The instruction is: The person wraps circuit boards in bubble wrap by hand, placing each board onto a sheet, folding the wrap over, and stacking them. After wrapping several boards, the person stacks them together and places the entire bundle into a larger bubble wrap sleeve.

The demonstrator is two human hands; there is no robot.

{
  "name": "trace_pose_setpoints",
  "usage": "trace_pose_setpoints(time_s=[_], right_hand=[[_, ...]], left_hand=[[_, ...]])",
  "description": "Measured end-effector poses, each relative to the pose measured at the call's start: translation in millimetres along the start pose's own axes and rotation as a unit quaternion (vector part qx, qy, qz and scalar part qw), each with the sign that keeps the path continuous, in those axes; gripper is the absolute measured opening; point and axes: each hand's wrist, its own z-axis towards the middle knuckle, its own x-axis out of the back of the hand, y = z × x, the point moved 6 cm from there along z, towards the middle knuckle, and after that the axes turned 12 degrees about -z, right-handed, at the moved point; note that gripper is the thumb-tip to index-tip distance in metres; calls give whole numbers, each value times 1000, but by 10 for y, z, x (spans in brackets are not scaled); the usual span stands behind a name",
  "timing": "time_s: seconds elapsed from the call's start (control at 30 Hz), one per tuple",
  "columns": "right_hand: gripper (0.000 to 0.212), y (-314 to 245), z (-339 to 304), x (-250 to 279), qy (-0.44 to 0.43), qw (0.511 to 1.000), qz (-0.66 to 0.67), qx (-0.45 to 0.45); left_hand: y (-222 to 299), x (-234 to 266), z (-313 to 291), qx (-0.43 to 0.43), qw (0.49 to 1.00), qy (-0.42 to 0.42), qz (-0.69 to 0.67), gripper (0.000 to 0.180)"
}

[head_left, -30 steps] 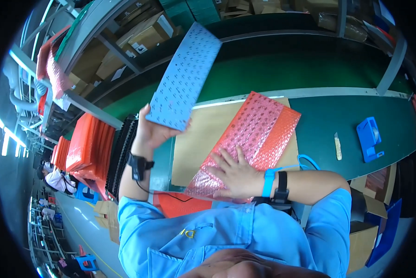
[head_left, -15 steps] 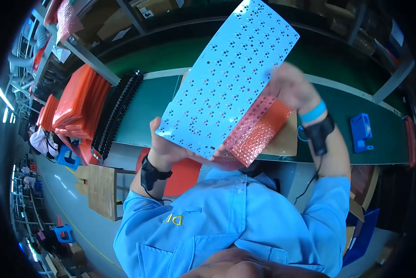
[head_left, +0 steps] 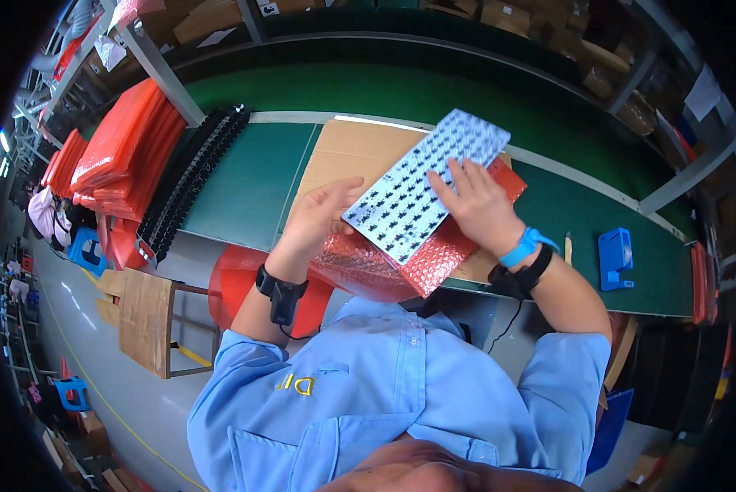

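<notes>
A white keyboard circuit board [head_left: 405, 193], dotted with clusters of dark holes, lies slanted on a red bubble-wrap bag [head_left: 440, 264]. Under the bag is a sheet of brown cardboard [head_left: 343, 152] on the green bench. My right hand [head_left: 484, 209] rests on the board's right side, its fingers spread flat across the holes. At the board's left edge is my left hand [head_left: 314, 220], fingers apart and not closed on it; whether the fingertips touch the edge I cannot tell.
Stacked red bubble bags [head_left: 126, 143] and a row of black strips [head_left: 194, 180] sit at the left. On the right are a blue tape dispenser [head_left: 616, 258] and a small yellow-handled tool [head_left: 568, 246]. A wooden stool [head_left: 146, 320] stands on the floor at left.
The board has come down from being held up in front of me onto the bag. My left hand has let go of its corner, and my right hand has moved from its edge onto its face.
</notes>
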Motion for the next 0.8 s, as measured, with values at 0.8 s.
trace_pose_setpoints(time_s=[0.8], right_hand=[[41,1200,-341,-1880,-223,874,276,-332]], left_hand=[[-15,-70,-273,-261,862,116,418,36]])
